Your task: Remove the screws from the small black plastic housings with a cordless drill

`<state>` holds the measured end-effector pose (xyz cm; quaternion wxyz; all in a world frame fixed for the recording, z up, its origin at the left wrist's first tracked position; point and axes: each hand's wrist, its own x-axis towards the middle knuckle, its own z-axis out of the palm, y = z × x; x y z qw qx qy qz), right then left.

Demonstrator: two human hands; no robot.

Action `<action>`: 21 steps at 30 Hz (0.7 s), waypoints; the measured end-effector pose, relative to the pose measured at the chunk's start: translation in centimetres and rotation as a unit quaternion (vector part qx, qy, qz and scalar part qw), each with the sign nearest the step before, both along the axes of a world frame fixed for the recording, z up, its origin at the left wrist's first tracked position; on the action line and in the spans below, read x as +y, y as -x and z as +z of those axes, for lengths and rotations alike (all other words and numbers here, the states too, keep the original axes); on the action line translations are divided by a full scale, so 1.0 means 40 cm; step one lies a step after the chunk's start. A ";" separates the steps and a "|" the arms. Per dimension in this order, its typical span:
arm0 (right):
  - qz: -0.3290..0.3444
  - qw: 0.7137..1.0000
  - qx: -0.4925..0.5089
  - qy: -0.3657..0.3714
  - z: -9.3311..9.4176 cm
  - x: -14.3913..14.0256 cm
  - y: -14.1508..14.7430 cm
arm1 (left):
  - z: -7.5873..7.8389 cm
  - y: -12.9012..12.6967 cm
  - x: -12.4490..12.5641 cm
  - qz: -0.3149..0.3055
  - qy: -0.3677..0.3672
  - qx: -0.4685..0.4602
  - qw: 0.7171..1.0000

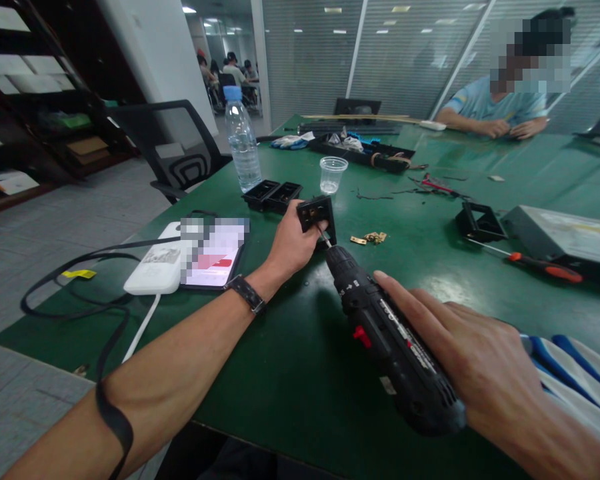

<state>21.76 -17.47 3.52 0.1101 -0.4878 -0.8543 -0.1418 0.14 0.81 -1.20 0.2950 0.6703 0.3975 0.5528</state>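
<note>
My left hand (293,243) grips a small black socket box (318,215), holding it upright on the green table (280,373). My right hand (473,353) is wrapped around a black electric screwdriver (387,340), index finger stretched along its body. The driver's bit (323,237) touches the face of the box. A few small brass parts (370,237) lie on the table just right of the box.
Behind the box stand two more black boxes (273,195), a water bottle (242,140) and a plastic cup (333,174). A phone (213,257) and white power bank (155,267) lie left. An orange-handled screwdriver (540,265), black frame (479,223) and grey unit (565,237) lie right. Another person (500,107) sits opposite.
</note>
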 end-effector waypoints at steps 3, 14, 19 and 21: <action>-0.013 1.000 0.010 -0.004 0.001 -0.001 0.000 | -0.003 -0.002 0.004 -0.004 0.012 -0.022 1.000; 0.000 1.000 -0.006 -0.013 0.014 -0.002 0.004 | -0.010 -0.001 0.004 0.002 -0.014 -0.004 1.000; 0.003 1.000 0.007 -0.008 0.016 -0.004 0.005 | -0.008 -0.002 0.002 -0.002 -0.011 -0.013 1.000; 0.002 1.000 0.006 -0.011 0.014 -0.003 0.004 | -0.008 -0.002 0.002 -0.001 -0.007 -0.013 1.000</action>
